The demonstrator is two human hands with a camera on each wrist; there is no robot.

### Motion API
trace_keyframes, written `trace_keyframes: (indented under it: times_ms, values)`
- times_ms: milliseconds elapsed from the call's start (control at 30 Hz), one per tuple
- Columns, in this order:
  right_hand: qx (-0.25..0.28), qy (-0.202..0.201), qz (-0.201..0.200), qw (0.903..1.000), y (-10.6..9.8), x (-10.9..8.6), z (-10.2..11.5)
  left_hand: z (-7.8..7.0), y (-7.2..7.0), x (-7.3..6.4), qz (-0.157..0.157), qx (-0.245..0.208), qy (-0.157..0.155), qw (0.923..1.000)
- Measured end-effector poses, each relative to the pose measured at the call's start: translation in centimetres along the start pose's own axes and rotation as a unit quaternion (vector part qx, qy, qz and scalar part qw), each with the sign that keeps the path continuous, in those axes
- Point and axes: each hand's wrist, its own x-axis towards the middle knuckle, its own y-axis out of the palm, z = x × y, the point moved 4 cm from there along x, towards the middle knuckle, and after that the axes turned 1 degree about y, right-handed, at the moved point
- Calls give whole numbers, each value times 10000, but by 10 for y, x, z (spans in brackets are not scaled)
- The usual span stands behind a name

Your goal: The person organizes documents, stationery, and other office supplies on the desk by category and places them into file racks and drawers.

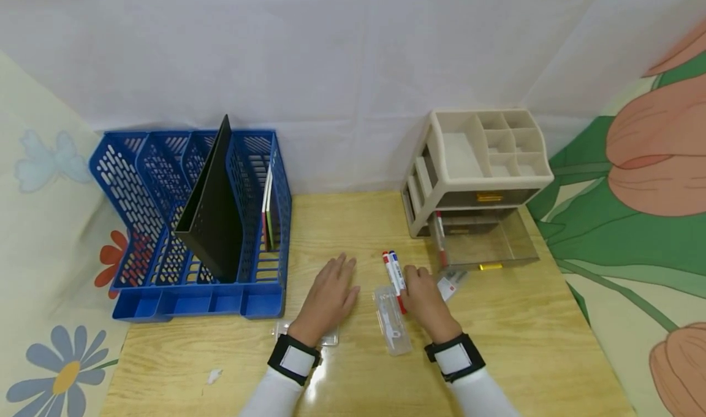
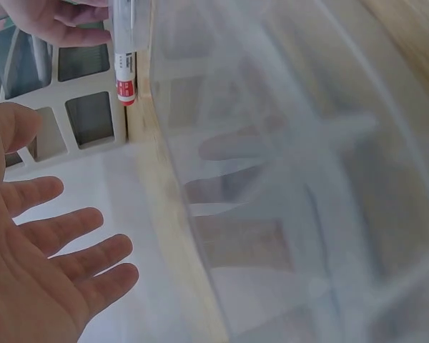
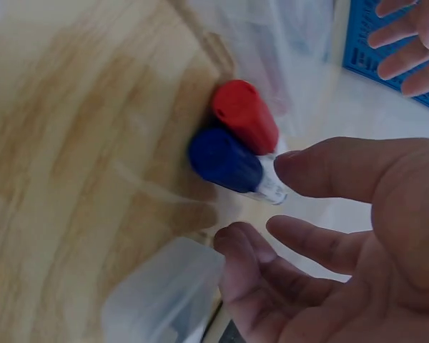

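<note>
My left hand (image 1: 328, 294) lies low over the table, its fingers extended and holding nothing. A clear plastic case (image 1: 330, 338) sits partly hidden beneath that wrist. Two whiteboard markers, one red-capped (image 1: 387, 262) and one blue-capped (image 1: 394, 267), lie side by side on the table. Right beside them is my right hand (image 1: 427, 303), its fingers loosely bent. In the right wrist view its thumb tip comes right up to the barrel of the blue-capped marker (image 3: 225, 158), with a gap between thumb and fingers. A second clear case (image 1: 393, 322), with a white item inside, lies left of this hand.
A blue file rack (image 1: 198, 288) holding a black folder (image 1: 217, 221) and thin booklets (image 1: 268, 214) stands at left. At right, a cream drawer organizer (image 1: 460, 153) has its lower clear drawer (image 1: 518, 239) pulled out. A small packet (image 1: 448, 287) lies below it.
</note>
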Motion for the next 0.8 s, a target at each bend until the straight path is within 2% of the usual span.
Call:
trace_keyframes:
  times_ms: [233, 467, 633, 800]
  values:
    - [-105, -52, -210, 9997, 5, 3, -1, -1, 2, 3, -100, 37, -18, 9999]
    - [-126, 268, -78, 9995, 4, 7, -2, -1, 5, 2, -56, 0, -41, 10000]
    - [213, 258, -328, 9989, -13, 2, 6, 0, 6, 1, -73, -84, -99, 9999]
    - [776, -79, -759, 9941, -45, -9, 22, 0, 3, 2, -174, -238, -159, 9994]
